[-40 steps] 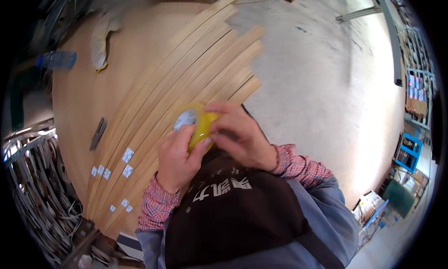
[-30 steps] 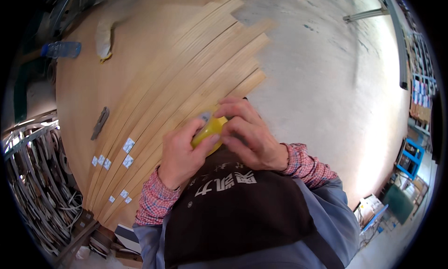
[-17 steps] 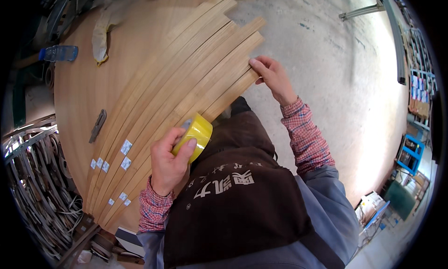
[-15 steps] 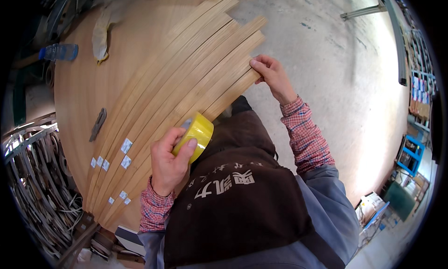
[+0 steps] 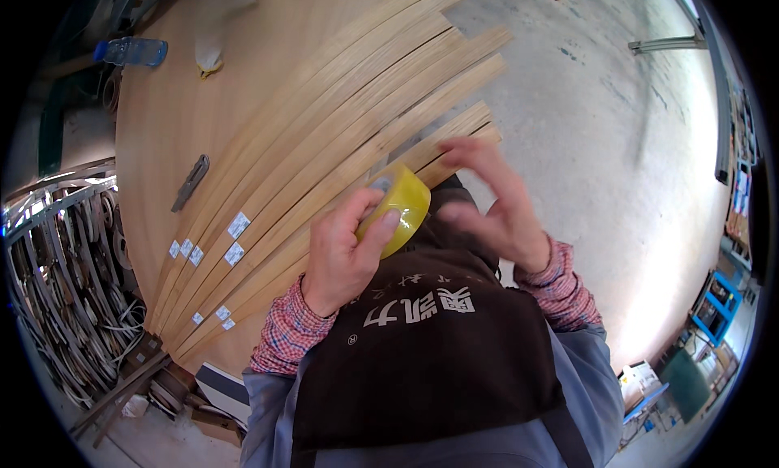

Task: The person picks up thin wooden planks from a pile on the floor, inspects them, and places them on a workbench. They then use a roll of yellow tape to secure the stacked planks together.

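A roll of yellow packing tape (image 5: 408, 208) is gripped in my left hand (image 5: 345, 245), thumb on its outer face and fingers at the core. My right hand (image 5: 499, 204) is off the wood, fingers spread and smeared by motion, just right of the tape roll. Nothing shows between its fingers. Long, slightly fanned wooden strips (image 5: 349, 135) lie across the table from lower left to upper right, their uneven ends jutting past its edge. The nearest pair of strips (image 5: 454, 139) stands a little apart from the others. Small white labels (image 5: 238, 224) mark the strips' lower left part.
On the wooden tabletop (image 5: 150, 143) lie a grey utility knife (image 5: 191, 182) and a clear bottle (image 5: 132, 52) with a blue cap. Bundles of strip material (image 5: 65, 281) fill a rack at left. A blue frame (image 5: 716, 306) stands at far right on the concrete floor (image 5: 600, 184).
My right hand has let go of the nearest strips' ends and moved down toward the tape roll. The nearest strips have come apart from the rest. My view has shifted slightly.
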Available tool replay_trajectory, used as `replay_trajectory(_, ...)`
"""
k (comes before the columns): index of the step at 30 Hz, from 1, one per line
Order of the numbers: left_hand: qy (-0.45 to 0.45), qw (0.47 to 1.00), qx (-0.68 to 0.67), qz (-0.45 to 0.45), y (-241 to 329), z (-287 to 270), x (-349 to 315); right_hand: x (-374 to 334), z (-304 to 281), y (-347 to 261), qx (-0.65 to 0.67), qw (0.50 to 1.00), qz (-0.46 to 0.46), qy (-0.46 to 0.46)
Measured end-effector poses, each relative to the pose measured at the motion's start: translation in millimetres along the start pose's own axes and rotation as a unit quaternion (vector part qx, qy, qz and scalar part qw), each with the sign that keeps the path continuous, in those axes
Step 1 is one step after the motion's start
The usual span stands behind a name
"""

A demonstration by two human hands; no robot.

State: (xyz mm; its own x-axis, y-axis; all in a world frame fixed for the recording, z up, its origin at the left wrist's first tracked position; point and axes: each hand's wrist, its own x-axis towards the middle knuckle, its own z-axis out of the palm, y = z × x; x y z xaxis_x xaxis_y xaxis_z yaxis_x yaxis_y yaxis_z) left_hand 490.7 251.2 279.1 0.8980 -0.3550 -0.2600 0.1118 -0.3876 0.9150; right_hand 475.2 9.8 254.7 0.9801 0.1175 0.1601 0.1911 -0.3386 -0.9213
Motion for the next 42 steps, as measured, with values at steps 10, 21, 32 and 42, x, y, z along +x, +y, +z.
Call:
replay_trajectory(10,-0.01,0.995,0.09,0.043,13,3,1,-6,24,-20,0.017,0.999,-0.027,-0.021)
replay_trajectory(21,-0.136,0.988,0.037,0.065,15,-13,-11,-25,1,-27,0.081,0.991,0.099,-0.049)
replay_trajectory(32,-0.121,0.983,0.063,-0.118,-6,-135,-75,-6,-70,52,0.072,0.985,0.128,0.088)
replay_trajectory(42,-0.033,0.937,0.333,-0.103,-40,-116,-90,13,-99,101,0.051,0.973,0.214,0.069)
